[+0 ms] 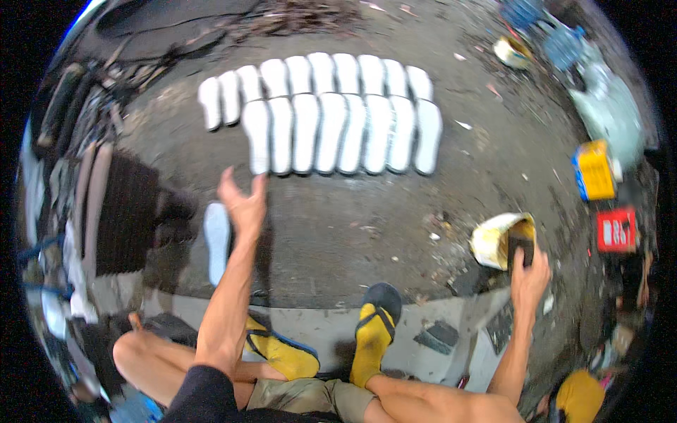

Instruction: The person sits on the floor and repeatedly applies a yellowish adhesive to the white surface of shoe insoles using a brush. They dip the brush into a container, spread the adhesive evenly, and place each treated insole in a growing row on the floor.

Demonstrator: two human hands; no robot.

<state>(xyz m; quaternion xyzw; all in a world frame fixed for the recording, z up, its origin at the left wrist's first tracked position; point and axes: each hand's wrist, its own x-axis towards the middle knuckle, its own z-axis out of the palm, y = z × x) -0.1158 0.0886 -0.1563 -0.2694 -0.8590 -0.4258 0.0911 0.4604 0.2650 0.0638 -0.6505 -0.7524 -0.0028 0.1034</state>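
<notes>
My left hand (243,206) is open, fingers apart and nothing in it, just below the toe or heel end of the leftmost white shoe sole (258,137) in the lower row. A single pale blue-white sole (217,240) lies apart, left of my forearm. At the right, my right hand (530,276) grips a dark, flat, rectangular piece (520,250) held at the mouth of a tipped white tub (490,241) with yellowish stains inside. Several white soles (322,74) form an upper row, set end to end against the lower row.
Dark ribbed sheets (127,218) stand at the left. Along the right edge are a yellow-and-blue box (594,170), a red box (616,230), a pale plastic bag (610,116) and a small stained container (513,53). My feet, in yellow socks (374,331) and flip-flops, rest in front.
</notes>
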